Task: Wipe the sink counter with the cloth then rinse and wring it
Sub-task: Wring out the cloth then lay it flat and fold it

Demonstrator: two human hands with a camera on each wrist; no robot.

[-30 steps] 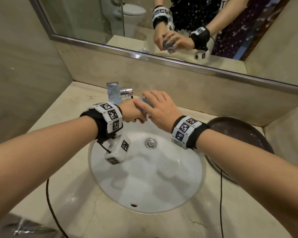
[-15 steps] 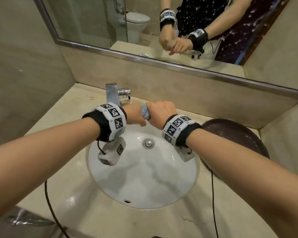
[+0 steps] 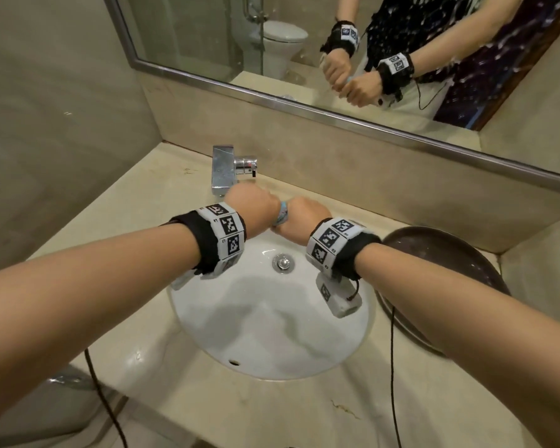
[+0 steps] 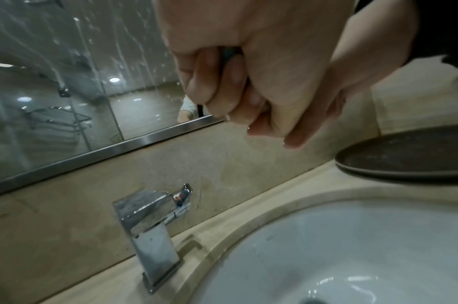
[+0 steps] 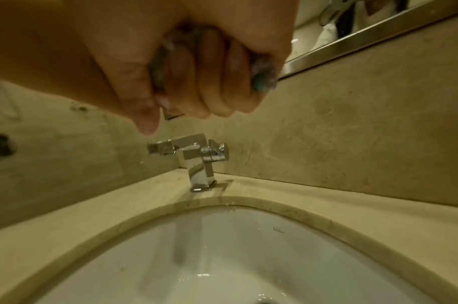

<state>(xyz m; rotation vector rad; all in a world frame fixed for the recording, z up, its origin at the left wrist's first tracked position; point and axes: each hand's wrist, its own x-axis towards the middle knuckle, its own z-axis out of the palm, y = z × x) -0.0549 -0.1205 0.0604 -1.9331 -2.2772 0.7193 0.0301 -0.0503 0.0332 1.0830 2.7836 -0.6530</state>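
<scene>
Since a second ago the right hand (image 3: 299,218), then lying spread over the cloth (image 3: 281,215), has closed into a fist around it and both fists have turned knuckles-up, pressed together end to end. The left hand (image 3: 252,211) clenches one end of the cloth and the right hand the other, only a thin blue strip showing between them. Below the hands lies the white sink (image 3: 265,321), the chrome faucet (image 3: 228,169) just beyond the left hand, and a dark round tray (image 3: 450,253) sits on the counter (image 3: 304,415) to the right of the right wrist.

Above the sink (image 3: 265,334), before the tap (image 3: 223,168), both hands grip the cloth (image 3: 281,215) between them.
</scene>
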